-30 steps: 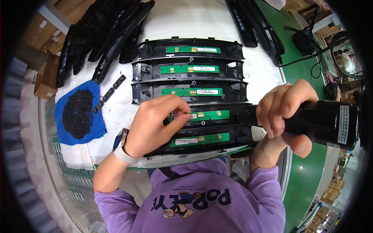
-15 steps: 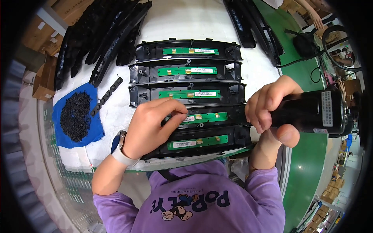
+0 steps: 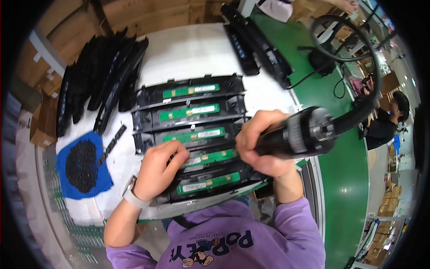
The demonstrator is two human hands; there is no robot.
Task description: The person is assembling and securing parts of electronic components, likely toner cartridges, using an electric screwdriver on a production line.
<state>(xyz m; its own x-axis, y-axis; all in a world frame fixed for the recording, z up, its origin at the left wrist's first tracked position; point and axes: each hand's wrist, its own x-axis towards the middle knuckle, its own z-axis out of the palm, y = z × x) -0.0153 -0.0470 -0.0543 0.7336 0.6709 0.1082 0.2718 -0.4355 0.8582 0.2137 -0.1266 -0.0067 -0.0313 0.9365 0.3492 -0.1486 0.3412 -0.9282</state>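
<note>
Several long black plastic housings [image 3: 233, 106] lie in a row on the white-covered table, each with a green circuit board [image 3: 209, 157] inside. My left hand [image 3: 157, 169] rests at the left part of the second-nearest housing, thumb and fingers pinched together. Whatever is between those fingertips, if anything, is too small to make out. In my right hand [image 3: 263, 145] is a black electric screwdriver [image 3: 293, 133], gripped around its body with a thick cable trailing up and right. It is held over the right ends of the housings; its tip is hidden behind the hand.
On the left, a blue cloth [image 3: 105, 181] carries a heap of small black screws [image 3: 83, 167]. A black strip with holes [image 3: 112, 143] lies beside it. Long black parts [image 3: 109, 78] are piled at back left, others [image 3: 262, 42] at back right. A co-worker [image 3: 389, 114] sits far right.
My right hand has brought the screwdriver leftward, to the housings' right ends. My left hand has drawn back slightly along the board, still pinched. The whole view has shifted and tilted.
</note>
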